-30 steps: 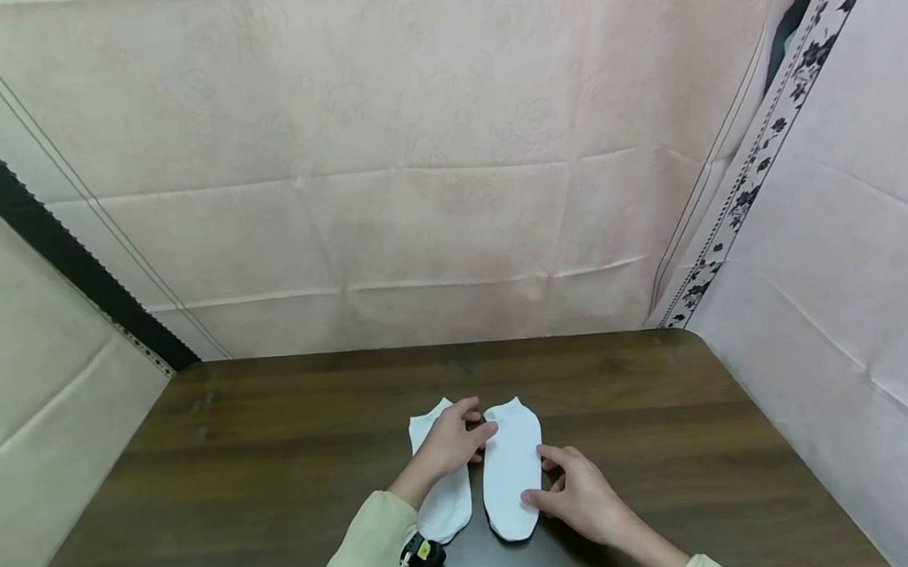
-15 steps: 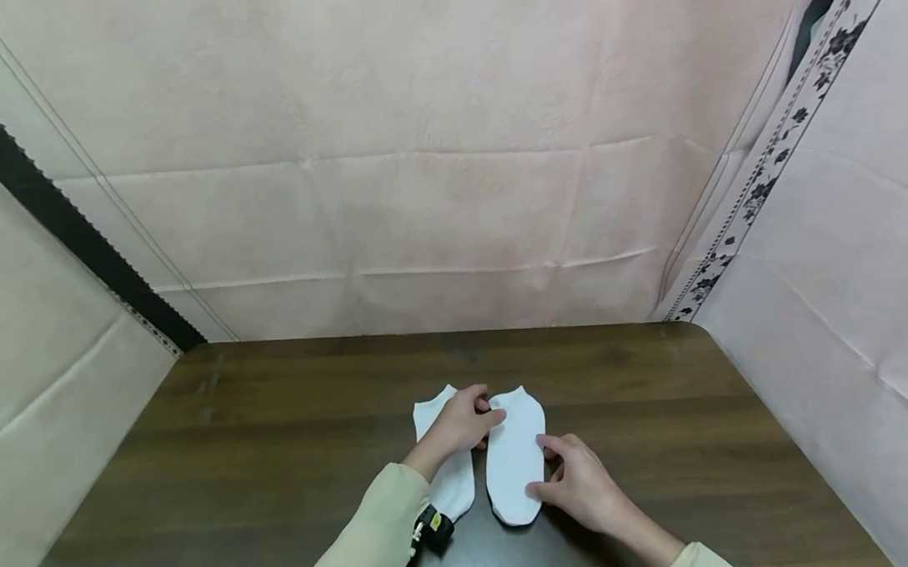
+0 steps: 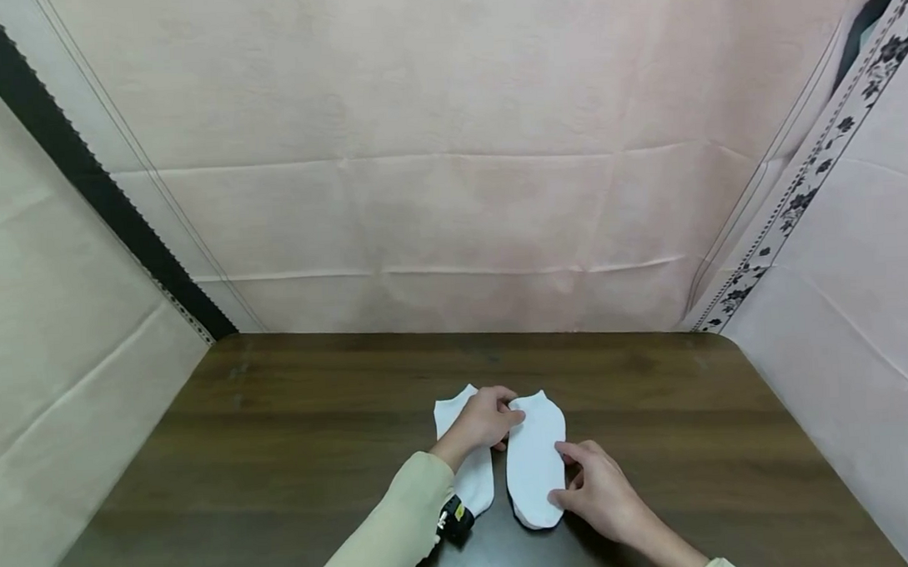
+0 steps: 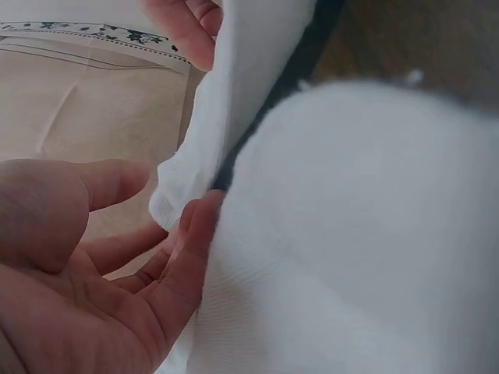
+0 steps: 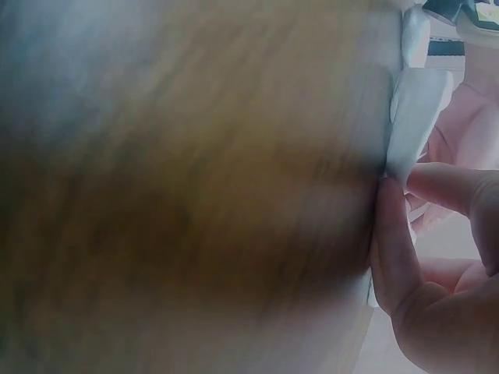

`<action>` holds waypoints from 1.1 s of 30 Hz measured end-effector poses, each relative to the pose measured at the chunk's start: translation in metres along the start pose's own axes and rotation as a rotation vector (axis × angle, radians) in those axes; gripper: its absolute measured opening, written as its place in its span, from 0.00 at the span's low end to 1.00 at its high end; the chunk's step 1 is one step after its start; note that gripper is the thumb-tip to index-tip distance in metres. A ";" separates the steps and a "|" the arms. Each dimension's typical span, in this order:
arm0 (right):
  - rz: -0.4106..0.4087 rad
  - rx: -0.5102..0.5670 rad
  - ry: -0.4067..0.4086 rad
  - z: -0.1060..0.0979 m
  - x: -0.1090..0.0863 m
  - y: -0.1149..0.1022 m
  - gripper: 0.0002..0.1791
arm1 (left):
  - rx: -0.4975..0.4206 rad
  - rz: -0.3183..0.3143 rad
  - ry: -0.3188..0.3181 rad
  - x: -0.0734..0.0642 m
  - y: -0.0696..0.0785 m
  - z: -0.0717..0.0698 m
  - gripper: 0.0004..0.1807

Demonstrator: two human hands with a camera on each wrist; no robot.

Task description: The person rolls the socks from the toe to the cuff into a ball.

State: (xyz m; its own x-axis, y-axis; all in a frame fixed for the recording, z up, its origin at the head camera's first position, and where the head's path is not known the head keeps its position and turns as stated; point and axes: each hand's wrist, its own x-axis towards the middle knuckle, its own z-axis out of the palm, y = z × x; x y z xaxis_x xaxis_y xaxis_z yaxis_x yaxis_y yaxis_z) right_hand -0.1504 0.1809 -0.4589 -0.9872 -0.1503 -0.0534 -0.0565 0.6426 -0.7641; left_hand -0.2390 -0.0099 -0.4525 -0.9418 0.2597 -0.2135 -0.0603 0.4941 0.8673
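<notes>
White knit is showing in the head view: on the counter [image 3: 339, 438], the left sock [image 3: 476, 480] is lying beneath the left hand [image 3: 484, 416], and the right sock [image 3: 534, 460] between that hand and the right hand [image 3: 596, 487], little changing from half a second ago but the tilting view, so it is probably being steadied. In the left wrist view, thumb and fingers are spreading apart around the right sock's far end; in the right wrist view, the right fingers are pinching its right edge.

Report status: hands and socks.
Right hand holds edge of right sock. Left hand over left sock. Socks side by side, gap between. No obstruction seen.
</notes>
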 end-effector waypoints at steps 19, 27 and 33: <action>0.028 -0.015 -0.022 -0.002 -0.002 -0.002 0.36 | 0.022 -0.003 0.042 -0.002 0.000 0.003 0.05; 0.012 -0.022 -0.021 -0.004 -0.003 -0.001 0.36 | -0.010 0.017 0.056 -0.005 0.002 0.003 0.06; 0.012 -0.014 -0.034 -0.003 0.000 -0.001 0.36 | -0.031 0.023 0.084 -0.007 0.000 0.000 0.06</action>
State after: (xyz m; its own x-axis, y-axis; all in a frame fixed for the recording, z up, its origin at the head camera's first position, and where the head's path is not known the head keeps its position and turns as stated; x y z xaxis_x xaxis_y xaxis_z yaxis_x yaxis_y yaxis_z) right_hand -0.1507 0.1827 -0.4560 -0.9821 -0.1682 -0.0846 -0.0472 0.6547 -0.7544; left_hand -0.2324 -0.0116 -0.4509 -0.9675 0.1994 -0.1555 -0.0471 0.4623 0.8855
